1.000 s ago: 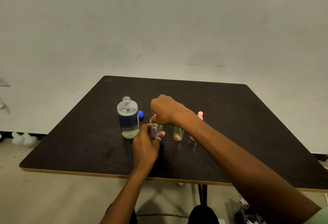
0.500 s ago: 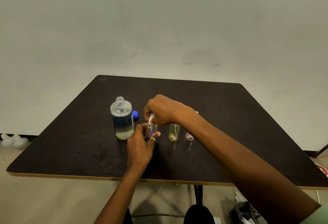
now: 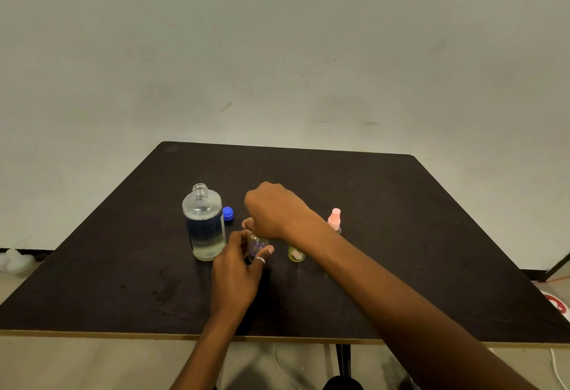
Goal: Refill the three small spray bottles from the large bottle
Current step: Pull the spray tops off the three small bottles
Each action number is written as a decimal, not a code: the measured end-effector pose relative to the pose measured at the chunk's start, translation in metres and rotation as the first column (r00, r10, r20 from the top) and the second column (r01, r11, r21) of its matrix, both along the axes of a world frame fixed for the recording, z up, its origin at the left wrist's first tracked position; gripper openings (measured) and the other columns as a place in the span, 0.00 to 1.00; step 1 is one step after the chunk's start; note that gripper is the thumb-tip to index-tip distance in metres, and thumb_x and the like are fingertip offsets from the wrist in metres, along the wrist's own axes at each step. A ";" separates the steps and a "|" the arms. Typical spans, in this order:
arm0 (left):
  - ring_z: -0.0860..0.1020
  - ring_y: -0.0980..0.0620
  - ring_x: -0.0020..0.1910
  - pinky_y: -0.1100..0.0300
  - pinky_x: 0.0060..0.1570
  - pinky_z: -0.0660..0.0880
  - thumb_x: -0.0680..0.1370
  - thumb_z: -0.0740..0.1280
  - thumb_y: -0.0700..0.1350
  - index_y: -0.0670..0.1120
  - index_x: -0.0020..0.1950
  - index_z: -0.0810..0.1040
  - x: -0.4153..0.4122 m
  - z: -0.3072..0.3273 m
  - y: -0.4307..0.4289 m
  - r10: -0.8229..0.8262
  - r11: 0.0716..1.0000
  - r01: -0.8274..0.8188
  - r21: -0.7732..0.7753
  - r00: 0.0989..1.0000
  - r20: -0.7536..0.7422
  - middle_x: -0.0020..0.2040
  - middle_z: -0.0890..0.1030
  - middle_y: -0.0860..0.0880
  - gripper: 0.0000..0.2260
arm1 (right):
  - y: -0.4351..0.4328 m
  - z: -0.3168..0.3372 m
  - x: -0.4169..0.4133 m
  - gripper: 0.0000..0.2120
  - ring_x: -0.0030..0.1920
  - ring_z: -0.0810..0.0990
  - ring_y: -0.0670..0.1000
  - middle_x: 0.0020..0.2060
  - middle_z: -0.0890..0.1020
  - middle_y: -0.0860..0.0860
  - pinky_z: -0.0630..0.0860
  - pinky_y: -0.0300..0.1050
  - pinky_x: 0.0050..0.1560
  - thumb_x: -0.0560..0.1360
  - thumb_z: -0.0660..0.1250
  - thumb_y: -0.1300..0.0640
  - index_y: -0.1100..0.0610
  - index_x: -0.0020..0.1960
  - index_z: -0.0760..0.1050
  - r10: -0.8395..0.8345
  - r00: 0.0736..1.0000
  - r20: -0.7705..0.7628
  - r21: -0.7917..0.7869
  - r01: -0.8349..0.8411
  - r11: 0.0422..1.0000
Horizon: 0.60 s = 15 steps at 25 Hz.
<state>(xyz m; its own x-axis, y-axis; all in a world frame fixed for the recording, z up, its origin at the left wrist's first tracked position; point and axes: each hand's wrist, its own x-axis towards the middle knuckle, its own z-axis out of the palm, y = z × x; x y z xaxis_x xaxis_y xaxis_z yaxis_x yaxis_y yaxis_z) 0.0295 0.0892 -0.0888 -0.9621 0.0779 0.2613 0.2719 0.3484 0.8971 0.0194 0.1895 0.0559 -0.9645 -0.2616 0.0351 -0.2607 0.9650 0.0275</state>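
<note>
The small clear purple-tinted spray bottle (image 3: 258,246) stands on the dark counter (image 3: 401,235). The left grip (image 3: 237,269) clasps its body and the right grip (image 3: 271,209) curls over its top. The large clear uncapped bottle (image 3: 205,226) stands just left.

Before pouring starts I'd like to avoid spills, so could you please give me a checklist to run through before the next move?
1. Big bottle upright and uncapped: ok.
2. Blue cap set aside beside it: ok.
3. Left hand gripping the small bottle: ok.
4. Its top removed: cannot tell, right hand covers it.
5. Yellow bottle open: cannot tell, forearm hides its neck.
6. Pink-topped bottle opened: not ok, top on.
</note>
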 end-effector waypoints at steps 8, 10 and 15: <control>0.80 0.64 0.48 0.71 0.44 0.72 0.72 0.75 0.52 0.56 0.55 0.74 -0.001 0.000 0.000 -0.005 1.000 0.005 0.020 1.000 0.013 0.48 0.81 0.60 0.15 | 0.006 0.001 -0.006 0.08 0.46 0.80 0.53 0.45 0.82 0.54 0.79 0.46 0.47 0.71 0.68 0.66 0.58 0.48 0.81 0.098 0.984 0.151 -0.066 -0.089 0.994; 0.80 0.63 0.48 0.70 0.44 0.73 0.72 0.75 0.52 0.56 0.55 0.74 -0.001 0.000 0.000 -0.006 1.000 0.006 0.019 1.000 0.012 0.48 0.81 0.59 0.15 | 0.007 0.001 -0.007 0.12 0.50 0.80 0.53 0.50 0.83 0.53 0.78 0.48 0.52 0.70 0.69 0.65 0.55 0.52 0.81 0.100 0.977 0.190 -0.096 -0.083 0.992; 0.79 0.65 0.48 0.71 0.45 0.72 0.72 0.75 0.52 0.56 0.55 0.74 -0.001 0.001 0.000 -0.009 1.000 0.009 0.021 1.000 0.013 0.48 0.81 0.60 0.15 | 0.005 0.004 -0.008 0.09 0.41 0.80 0.50 0.41 0.82 0.52 0.77 0.44 0.41 0.76 0.67 0.50 0.56 0.45 0.78 -0.022 0.997 0.080 -0.077 0.028 0.997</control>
